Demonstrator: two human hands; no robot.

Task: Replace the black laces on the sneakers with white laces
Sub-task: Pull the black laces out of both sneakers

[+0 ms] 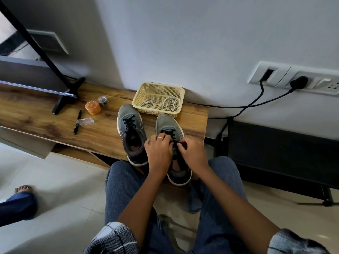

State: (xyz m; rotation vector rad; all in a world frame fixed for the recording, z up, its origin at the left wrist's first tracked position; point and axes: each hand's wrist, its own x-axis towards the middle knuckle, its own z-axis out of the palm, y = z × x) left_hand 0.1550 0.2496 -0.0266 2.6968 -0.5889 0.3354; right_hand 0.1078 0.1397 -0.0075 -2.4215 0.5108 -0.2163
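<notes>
Left hand (159, 150) and right hand (192, 153) pinching black lace (172, 135) on right sneaker (170, 125). Left sneaker (131, 132) beside. White laces (171, 103) in basket (145, 91).

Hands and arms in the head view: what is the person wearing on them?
The left hand has a thin silver-coloured ring on one finger; the right hand shows no jewellery. Both forearms are bare. The left sleeve is grey with a pale plaid check and sits bunched near the elbow; the right sleeve is of similar grey fabric, also bunched near the elbow. No watch or gloves are visible.
</notes>
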